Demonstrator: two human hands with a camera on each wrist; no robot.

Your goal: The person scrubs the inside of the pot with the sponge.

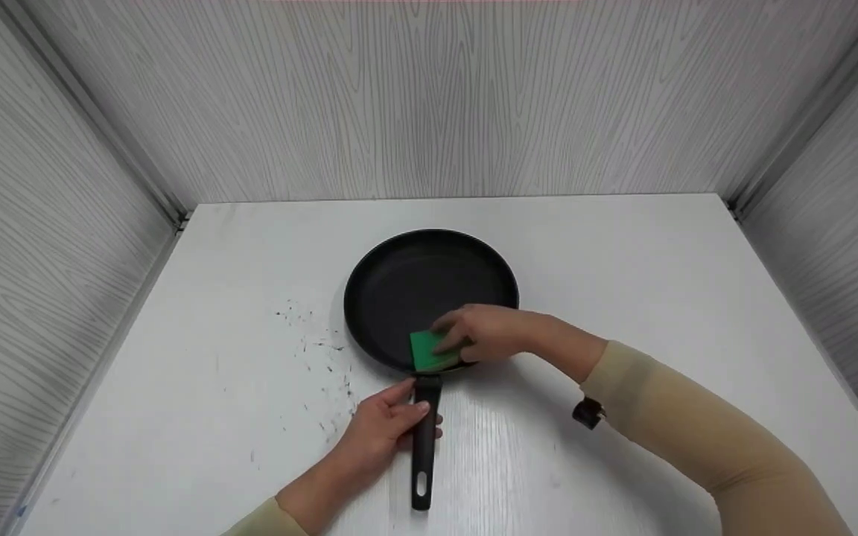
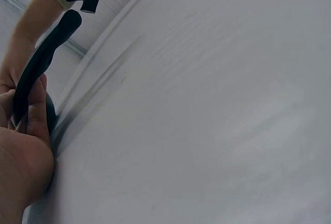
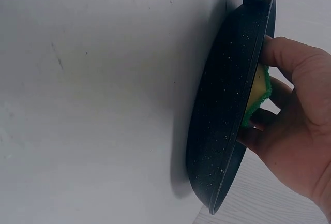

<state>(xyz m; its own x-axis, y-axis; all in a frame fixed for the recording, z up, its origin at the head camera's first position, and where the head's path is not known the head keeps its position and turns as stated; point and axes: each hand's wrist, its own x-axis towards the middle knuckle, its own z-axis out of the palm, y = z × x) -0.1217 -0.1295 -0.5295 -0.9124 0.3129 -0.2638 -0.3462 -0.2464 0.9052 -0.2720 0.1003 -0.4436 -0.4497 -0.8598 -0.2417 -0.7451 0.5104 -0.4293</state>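
Observation:
A black frying pan (image 1: pixel 414 283) sits on the white table, its handle (image 1: pixel 421 461) pointing toward me. My left hand (image 1: pixel 377 432) grips that handle close to the pan, thumb on top and fingertips showing on the far side. Inside the pan, near the handle end, my right hand (image 1: pixel 492 333) holds a sponge (image 1: pixel 425 350) with a green scouring side against the inner wall. The right wrist view shows the sponge's yellow foam (image 3: pixel 257 90) between the fingers and the pan's speckled outer side (image 3: pixel 222 89). Most of the left fingers are hidden under the handle.
Dark crumbs (image 1: pixel 328 368) lie scattered on the white table (image 1: pixel 623 298) left of the pan. Grey wood-grain panels (image 1: pixel 436 97) stand at the back and both sides. A small black device (image 1: pixel 588 412) is fixed at the right sleeve.

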